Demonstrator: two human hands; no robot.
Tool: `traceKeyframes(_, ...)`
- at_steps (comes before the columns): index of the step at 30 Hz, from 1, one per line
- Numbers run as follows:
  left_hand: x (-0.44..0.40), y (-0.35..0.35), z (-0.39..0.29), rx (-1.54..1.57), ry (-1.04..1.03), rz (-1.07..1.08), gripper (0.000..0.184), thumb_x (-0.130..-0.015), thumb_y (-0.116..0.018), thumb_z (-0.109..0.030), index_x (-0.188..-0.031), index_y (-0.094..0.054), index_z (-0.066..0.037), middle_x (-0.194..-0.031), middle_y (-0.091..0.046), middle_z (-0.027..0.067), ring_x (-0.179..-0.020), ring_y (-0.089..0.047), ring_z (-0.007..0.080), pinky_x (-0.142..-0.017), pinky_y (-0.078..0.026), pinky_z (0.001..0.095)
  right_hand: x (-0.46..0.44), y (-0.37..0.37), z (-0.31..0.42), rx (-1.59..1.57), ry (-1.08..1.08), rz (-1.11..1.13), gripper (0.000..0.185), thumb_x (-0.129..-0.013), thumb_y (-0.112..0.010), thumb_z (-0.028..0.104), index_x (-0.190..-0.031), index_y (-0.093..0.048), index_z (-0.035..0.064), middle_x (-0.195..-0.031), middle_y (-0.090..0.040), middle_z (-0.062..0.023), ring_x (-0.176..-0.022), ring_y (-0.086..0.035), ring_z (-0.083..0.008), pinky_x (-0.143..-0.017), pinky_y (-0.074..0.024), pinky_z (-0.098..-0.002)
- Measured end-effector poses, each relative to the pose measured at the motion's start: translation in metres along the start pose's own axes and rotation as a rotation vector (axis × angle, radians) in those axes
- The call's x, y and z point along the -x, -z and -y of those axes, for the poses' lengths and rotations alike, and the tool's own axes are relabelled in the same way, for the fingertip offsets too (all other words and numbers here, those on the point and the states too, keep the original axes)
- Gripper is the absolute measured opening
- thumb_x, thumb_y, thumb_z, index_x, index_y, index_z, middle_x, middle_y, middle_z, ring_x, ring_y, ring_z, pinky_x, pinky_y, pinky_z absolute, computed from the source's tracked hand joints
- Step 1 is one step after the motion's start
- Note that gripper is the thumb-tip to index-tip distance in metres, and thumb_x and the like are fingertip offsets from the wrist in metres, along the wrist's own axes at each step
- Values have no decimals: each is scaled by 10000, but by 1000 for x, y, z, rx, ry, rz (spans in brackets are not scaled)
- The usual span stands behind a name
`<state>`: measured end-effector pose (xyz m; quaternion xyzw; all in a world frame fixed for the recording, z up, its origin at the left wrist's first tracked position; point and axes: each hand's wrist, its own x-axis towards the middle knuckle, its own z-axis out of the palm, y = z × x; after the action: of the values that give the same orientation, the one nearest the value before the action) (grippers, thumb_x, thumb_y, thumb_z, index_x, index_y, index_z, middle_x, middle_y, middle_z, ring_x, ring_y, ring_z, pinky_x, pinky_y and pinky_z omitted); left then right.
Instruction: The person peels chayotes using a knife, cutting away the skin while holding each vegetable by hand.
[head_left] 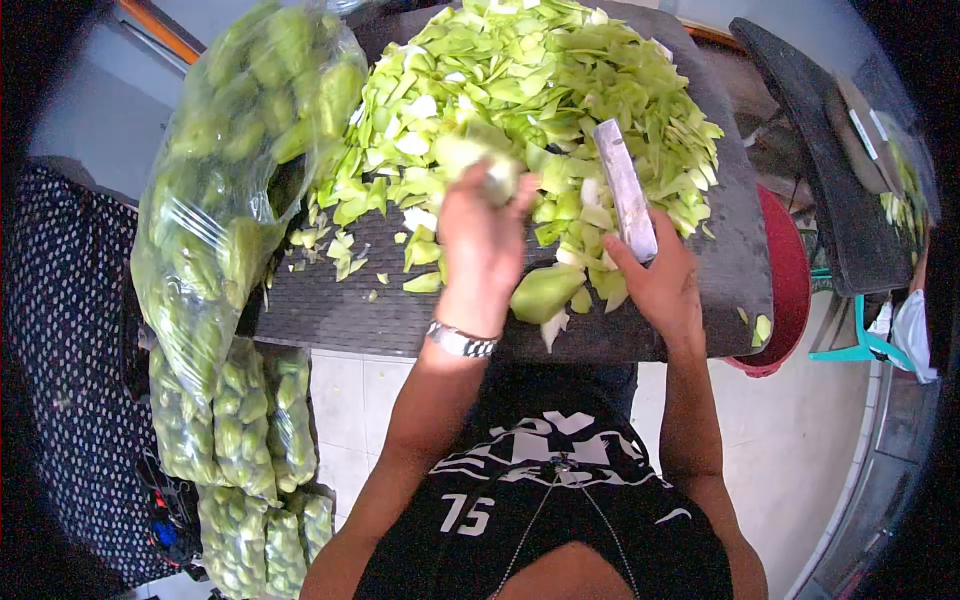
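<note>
My left hand, blurred by motion, has its fingers around a pale green vegetable above the heap. A metal blade-like tool points away from me, its near end in the grip of my right hand. Thin green slices form a large pile on the dark table. One whole-looking green piece lies near the front edge between my hands. To the left of the pile rests a big clear plastic bag full of green vegetables.
More filled plastic bags are stacked below the table at left. A red tub stands under the right edge, with a turquoise stool beyond it. Farther right is another dark surface. Dark patterned fabric hangs at far left.
</note>
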<state>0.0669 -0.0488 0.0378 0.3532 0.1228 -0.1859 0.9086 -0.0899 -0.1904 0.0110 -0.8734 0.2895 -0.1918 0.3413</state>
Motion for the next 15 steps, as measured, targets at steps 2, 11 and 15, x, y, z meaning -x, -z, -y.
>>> traceKeyframes(2,7,-7,36,-124,81,402,172,-1005,-565,-112,-1110,-622,11,-1068,-669,146,-1002,-637,295,-980,-539,475,-1,7,8,-87,-88,88,612,-893,-765,342,-1356,-536,13,-1115,-692,-263,-1045,-680,-412,-895,-523,-473)
traceKeyframes(11,54,-82,83,-390,516,907,262,-1004,-645,-189,-1145,-658,32,-1012,-728,123,-877,-717,217,-800,-583,303,4,-10,-45,126,263,-6,491,-912,-674,241,-1349,-555,52,-1255,-643,-257,-1194,-595,-433,-1017,-453,-529)
traceKeyframes(15,47,-44,37,-771,23,895,268,-1000,-657,-221,-1113,-679,20,-997,-736,109,-859,-711,187,-788,-557,280,1,-2,-28,-25,147,-15,413,-930,-682,216,-1287,-576,36,-1101,-705,-248,-1046,-665,-441,-901,-518,-490)
